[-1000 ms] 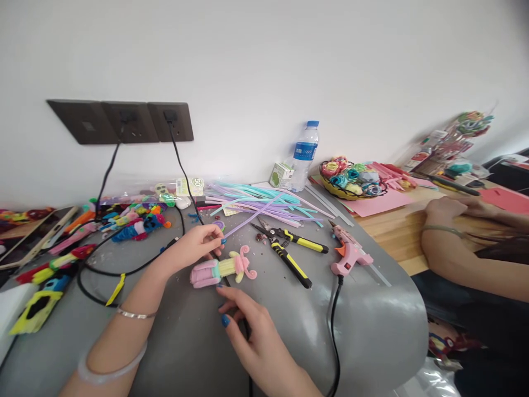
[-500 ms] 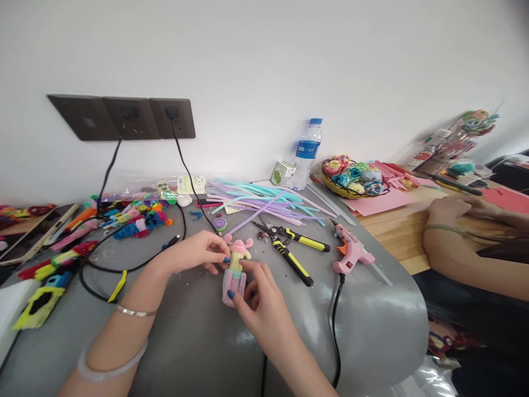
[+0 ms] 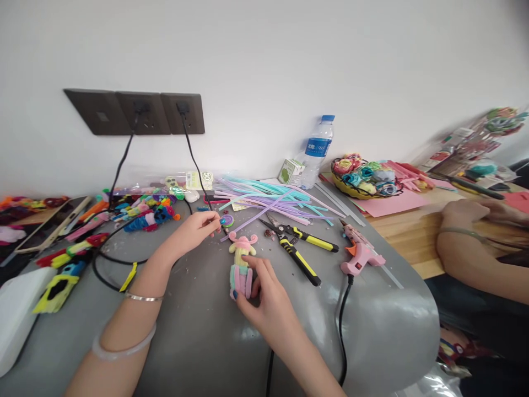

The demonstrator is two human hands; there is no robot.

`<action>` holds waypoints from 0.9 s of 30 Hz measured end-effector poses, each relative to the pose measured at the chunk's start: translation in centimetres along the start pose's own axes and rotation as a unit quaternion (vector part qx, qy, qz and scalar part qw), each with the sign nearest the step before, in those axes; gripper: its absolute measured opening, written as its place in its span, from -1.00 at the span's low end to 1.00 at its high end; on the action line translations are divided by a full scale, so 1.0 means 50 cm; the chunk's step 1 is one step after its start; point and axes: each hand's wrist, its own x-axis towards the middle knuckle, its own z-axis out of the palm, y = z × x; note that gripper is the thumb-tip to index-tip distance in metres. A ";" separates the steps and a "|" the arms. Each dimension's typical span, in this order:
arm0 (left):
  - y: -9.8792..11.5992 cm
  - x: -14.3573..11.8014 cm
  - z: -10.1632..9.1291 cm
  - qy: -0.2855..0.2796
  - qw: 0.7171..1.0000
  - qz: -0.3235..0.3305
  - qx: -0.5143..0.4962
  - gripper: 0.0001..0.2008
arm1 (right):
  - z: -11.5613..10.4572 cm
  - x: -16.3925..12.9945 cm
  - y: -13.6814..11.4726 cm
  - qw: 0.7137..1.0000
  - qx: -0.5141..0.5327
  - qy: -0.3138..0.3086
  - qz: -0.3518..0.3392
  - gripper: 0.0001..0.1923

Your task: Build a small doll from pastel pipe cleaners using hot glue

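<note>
A fuzzy pipe-cleaner doll (image 3: 242,270) in pastel pink, yellow, mint and lilac, with curled pink ends on top, lies on the grey table. My right hand (image 3: 266,292) grips its lower right side between thumb and fingers. Beyond the doll, to its left, my left hand (image 3: 203,227) is closed in a pinch. Its fingertips reach the left edge of a small round purple and green disc (image 3: 227,221); whether anything is between them is hidden. Black and yellow pliers (image 3: 295,251) lie with jaws apart right of the doll.
A pink glue gun (image 3: 360,252) rests at the right, its cord hanging forward. Loose pastel pipe cleaners (image 3: 273,201) lie behind. A water bottle (image 3: 317,151) and a basket of fuzzy flowers (image 3: 357,190) stand near the wall. Black cables (image 3: 99,275) cross the left; another person's arm (image 3: 467,242) is at right.
My left hand has let go of the doll and moved up and away to the disc. My right hand keeps its hold on the doll. The view has shifted slightly left.
</note>
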 end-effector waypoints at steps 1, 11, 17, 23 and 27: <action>0.000 -0.001 0.001 -0.004 1.000 0.000 0.014 -0.67 | -0.001 -0.001 0.002 1.000 0.009 -0.003 -0.003 -0.46; 0.002 0.001 0.001 -0.005 1.000 0.030 0.004 -0.80 | -0.001 -0.005 0.012 1.000 0.024 -0.012 -0.012 -0.47; 0.005 0.010 0.012 -0.009 0.999 0.032 -0.029 -0.80 | 0.001 -0.006 0.012 1.000 0.018 -0.012 -0.013 -0.46; 0.007 0.012 0.015 -0.020 0.999 0.037 -0.014 -0.75 | -0.001 -0.005 0.008 1.000 0.003 -0.007 -0.020 -0.46; 0.005 0.011 0.009 -0.009 0.999 0.039 -0.015 -0.72 | 0.001 -0.006 0.009 1.000 -0.003 0.003 -0.023 -0.47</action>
